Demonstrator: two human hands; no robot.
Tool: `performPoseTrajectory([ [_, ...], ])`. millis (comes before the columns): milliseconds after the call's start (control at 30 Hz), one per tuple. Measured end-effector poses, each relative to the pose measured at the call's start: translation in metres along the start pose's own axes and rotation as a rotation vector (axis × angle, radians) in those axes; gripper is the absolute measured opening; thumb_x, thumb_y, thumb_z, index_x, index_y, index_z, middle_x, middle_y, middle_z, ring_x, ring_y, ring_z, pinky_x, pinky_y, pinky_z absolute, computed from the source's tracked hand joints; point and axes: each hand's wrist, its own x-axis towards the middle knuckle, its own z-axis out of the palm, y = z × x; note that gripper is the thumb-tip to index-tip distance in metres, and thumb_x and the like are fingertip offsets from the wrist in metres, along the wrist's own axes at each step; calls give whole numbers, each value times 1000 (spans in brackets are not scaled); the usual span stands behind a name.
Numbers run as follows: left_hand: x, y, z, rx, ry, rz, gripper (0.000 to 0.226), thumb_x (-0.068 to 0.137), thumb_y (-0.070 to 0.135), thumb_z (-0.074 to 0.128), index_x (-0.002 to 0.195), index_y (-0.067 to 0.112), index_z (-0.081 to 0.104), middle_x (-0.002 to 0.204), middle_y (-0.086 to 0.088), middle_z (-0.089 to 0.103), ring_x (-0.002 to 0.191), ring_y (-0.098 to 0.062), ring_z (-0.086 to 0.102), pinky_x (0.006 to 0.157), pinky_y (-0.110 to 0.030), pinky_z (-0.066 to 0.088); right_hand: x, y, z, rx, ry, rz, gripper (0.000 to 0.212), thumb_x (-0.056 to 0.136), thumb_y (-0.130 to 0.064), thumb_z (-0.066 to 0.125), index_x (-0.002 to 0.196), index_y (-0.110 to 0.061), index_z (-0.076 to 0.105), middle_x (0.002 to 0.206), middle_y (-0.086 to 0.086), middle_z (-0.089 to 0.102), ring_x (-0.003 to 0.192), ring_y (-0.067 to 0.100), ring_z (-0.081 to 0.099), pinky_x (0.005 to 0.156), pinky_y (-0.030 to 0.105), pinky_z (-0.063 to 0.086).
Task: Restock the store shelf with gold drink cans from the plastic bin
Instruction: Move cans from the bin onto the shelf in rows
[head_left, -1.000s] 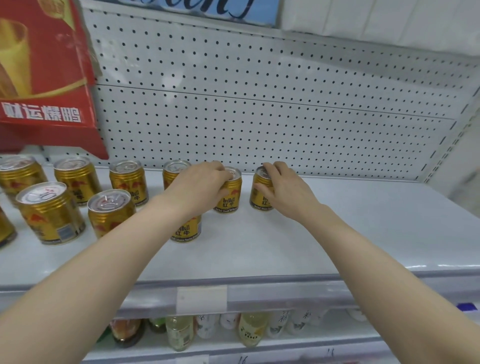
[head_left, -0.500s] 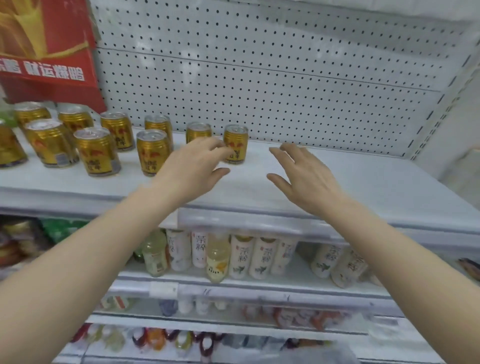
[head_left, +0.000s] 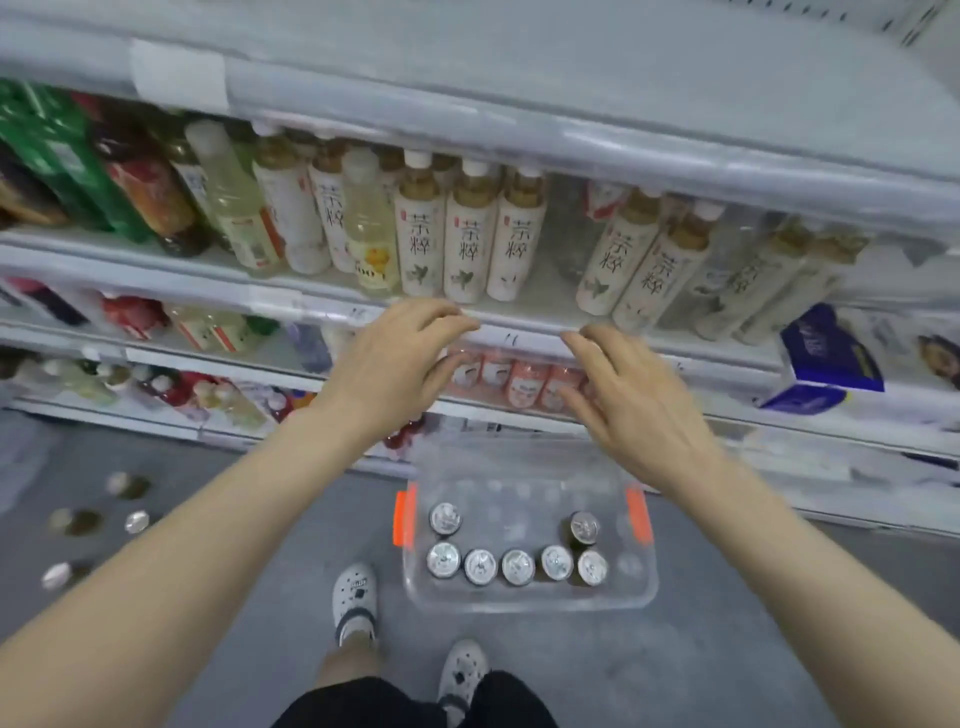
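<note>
item: restock, fetch step (judged). left hand (head_left: 395, 358) and right hand (head_left: 628, 395): fingers loosely spread, holding nothing, above the clear plastic bin with orange latches (head_left: 530, 603) on the floor. seven gold drink cans (head_left: 517, 566) upright inside, mostly near side. next: lower, grip one can each.

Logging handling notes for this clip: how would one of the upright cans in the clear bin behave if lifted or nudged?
The cans look sealed, so probably full and heavy for their size. Being metal cylinders, they should feel rigid, perhaps slick. They stand loosely in the bin, so a nudged one might tip, then roll.
</note>
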Motion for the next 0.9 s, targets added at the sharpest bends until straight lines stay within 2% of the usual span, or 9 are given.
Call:
performPoseTrajectory([
  [133, -54, 6, 72, -79, -164, -85, 39, 85, 19, 67, 123, 13, 60, 119, -8, 60, 107, -30, 56, 89, -38, 46, -57, -12, 75, 94, -169, 66, 50, 93, -40, 48, 130, -8, 54, 122, 14, 59, 103, 34, 59, 85, 42, 49],
  [200, -82, 6, 106, -137, -248, -148, 41, 84, 18, 68, 124, 15, 59, 121, -7, 59, 109, -30, 56, 89, -41, 49, -82, -19, 115, 105, -241, 91, 48, 85, -34, 63, 125, -9, 60, 116, 11, 63, 96, 31, 63, 83, 38, 45],
  [267, -108, 6, 140, -197, -334, -202, 43, 84, 16, 69, 126, 15, 59, 122, -6, 58, 111, -29, 55, 91, -40, 48, -104, -24, 155, 172, -352, 136, 56, 75, -28, 77, 125, -9, 59, 113, 12, 64, 94, 32, 64, 76, 36, 52],
  [367, -140, 10, 196, -249, -432, -265, 48, 75, 10, 75, 121, 15, 62, 119, -6, 61, 105, -32, 59, 83, -41, 54, -132, -28, 219, 219, -531, 210, 64, 62, -24, 86, 119, -12, 61, 106, 9, 64, 90, 32, 66, 66, 33, 54],
  [433, -157, 12, 233, -268, -495, -304, 52, 70, 10, 78, 120, 17, 62, 118, -4, 61, 106, -32, 60, 76, -43, 57, -143, -27, 259, 244, -655, 238, 64, 60, -23, 85, 118, -12, 61, 104, 9, 63, 90, 34, 65, 65, 34, 54],
  [567, -179, 11, 299, -304, -578, -310, 57, 75, 12, 75, 127, 20, 56, 126, -4, 56, 114, -28, 54, 84, -43, 54, -149, -19, 324, 226, -850, 255, 68, 77, -34, 72, 137, -17, 45, 126, 10, 52, 110, 33, 55, 87, 41, 49],
  [700, -185, 10, 342, -297, -638, -299, 61, 70, 9, 78, 127, 15, 57, 124, -7, 56, 110, -32, 56, 82, -44, 54, -147, -20, 366, 187, -980, 177, 73, 75, -39, 71, 138, -20, 41, 129, 7, 49, 119, 29, 48, 98, 37, 36],
  [767, -186, 11, 353, -296, -655, -279, 64, 63, 7, 82, 123, 13, 59, 119, -9, 59, 105, -34, 59, 77, -43, 55, -145, -21, 378, 164, -1013, 126, 68, 74, -39, 72, 133, -19, 44, 126, 6, 52, 117, 28, 50, 98, 37, 35],
  [900, -191, 14, 366, -289, -692, -247, 68, 56, 7, 86, 119, 13, 61, 110, -8, 61, 97, -32, 60, 71, -41, 56, -138, -2, 385, 181, -868, 201, 58, 75, -38, 69, 124, -15, 49, 117, 7, 58, 106, 28, 56, 85, 35, 42],
])
